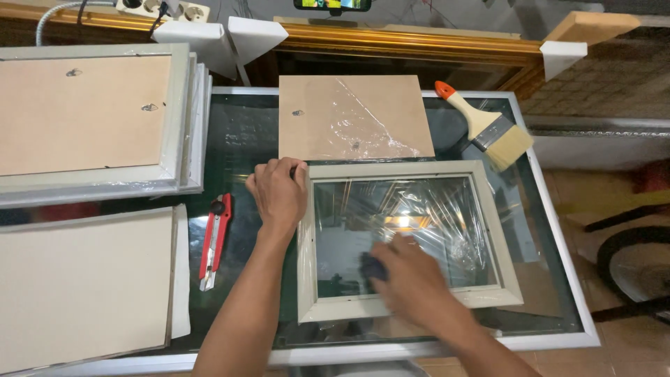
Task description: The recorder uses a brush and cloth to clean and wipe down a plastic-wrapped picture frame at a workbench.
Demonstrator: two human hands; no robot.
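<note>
My left hand (280,193) sits curled at the top left corner of the one pale picture frame (488,223) in front of me, fingers bent over its edge and holding it down on the glass table (244,139). My right hand (412,279) is blurred, pressed palm down on the pane inside the frame near its lower left; a small dark object (371,267) shows under the fingers, but I cannot tell what it is or how tightly I grip it. The pane carries crinkled clear film that catches the light.

Counting around from the frame: at twelve o'clock lies one brown backing board (352,115), just beside the frame's top edge, with loose film on it. At one o'clock, a single paintbrush (488,129) with an orange-tipped handle and pale bristles lies at a slant, apart from the frame. At nine o'clock, just beyond my left wrist, one red utility knife (216,241) lies along the table. Further out at ten o'clock is a stack of frames (183,119) turned face down; I see one brown back on top and at least two more edges under it. At eight o'clock are pale sheets (84,286), at least two, stacked. At eleven o'clock, past the table, two white corner pieces (223,38) lean together, and a third sits at one o'clock.
</note>
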